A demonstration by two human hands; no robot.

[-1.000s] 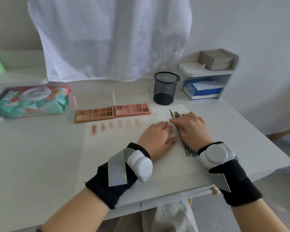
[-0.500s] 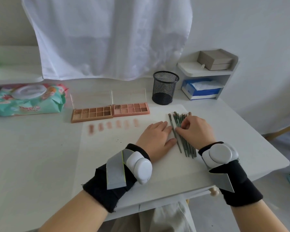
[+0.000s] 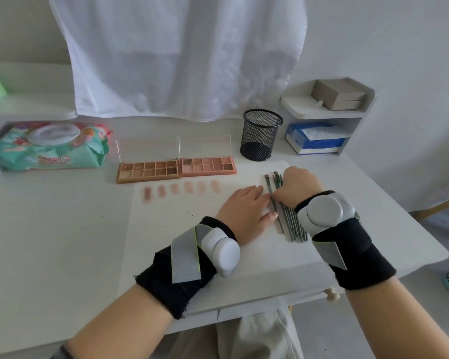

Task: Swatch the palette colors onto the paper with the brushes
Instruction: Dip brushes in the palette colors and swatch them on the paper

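Note:
A white paper sheet [image 3: 182,229] lies on the table with a row of several pinkish-brown swatches [image 3: 179,189] near its top edge. Behind it sit two open eyeshadow palettes, a brown one [image 3: 148,172] and a pink one [image 3: 208,165]. Several thin green-handled brushes [image 3: 292,224] lie side by side on the paper's right part. My left hand [image 3: 246,211] rests flat on the paper just left of the brushes. My right hand [image 3: 300,186] is over the brushes with its fingers curled down, pinching one near its upper half.
A black mesh cup [image 3: 261,134] stands behind the paper. A small white shelf [image 3: 322,110] at the back right holds a box and a blue tissue box [image 3: 316,138]. A pack of wipes [image 3: 47,146] lies at the far left. The table's right edge is close.
My right hand went from lying flat over the brushes to curling its fingers down onto them. My left hand stayed flat on the paper.

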